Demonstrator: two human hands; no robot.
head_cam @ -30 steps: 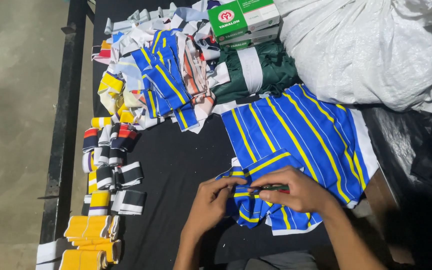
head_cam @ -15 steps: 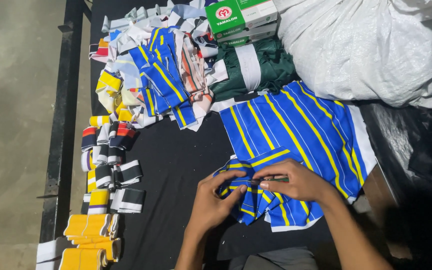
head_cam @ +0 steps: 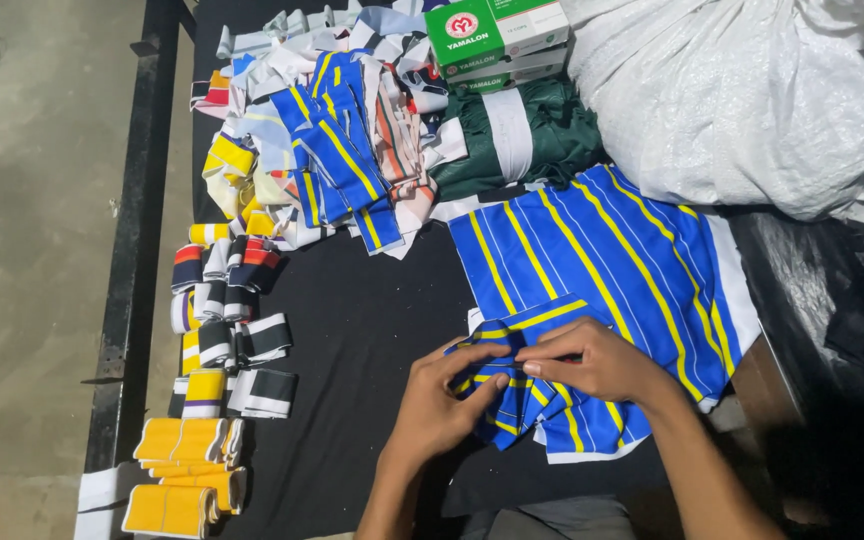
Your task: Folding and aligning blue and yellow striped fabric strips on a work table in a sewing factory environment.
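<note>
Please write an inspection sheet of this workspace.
Surface: black table, mostly covered with fabric.
Job's things: blue rib strip with yellow stripes, folded between both hands, on a stack of the same fabric.
Clutter: loose mixed strips; folded bundles at the edge; green boxes; green fabric; white sack.
Hands: left hand and right hand pinch the strip.
Cables: nothing seen.
Surroundings: concrete floor.

1. Strip (head_cam: 522,395): blue knit fabric with yellow stripes, folded and bunched, lying on the black table near its front edge, pinched between both hands.
2. Stack (head_cam: 602,260): flat pieces of the same blue, yellow-striped fabric, lying just behind the strip, touching it.
</note>
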